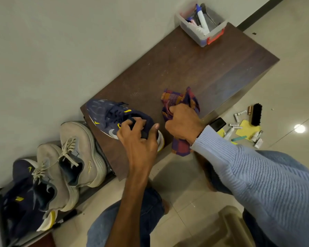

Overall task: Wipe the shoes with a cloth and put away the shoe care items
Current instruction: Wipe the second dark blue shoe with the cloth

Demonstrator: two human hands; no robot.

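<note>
Steadying shoe (pixel 105 111), left hand (pixel 137 136) grip closed on its collar | right hand (pixel 182 125) grip clutching cloth (pixel 177 98) | risk: shoe could slip off near bench (pixel 194 68) edge

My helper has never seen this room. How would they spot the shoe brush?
Find the dark wooden bench against the wall; on the floor by its right side lies a scatter of care items. The shoe brush lies at its far edge, beside a copper-coloured cap. It is the only black, bristly thing among pale tubes and a yellow cloth.
</note>
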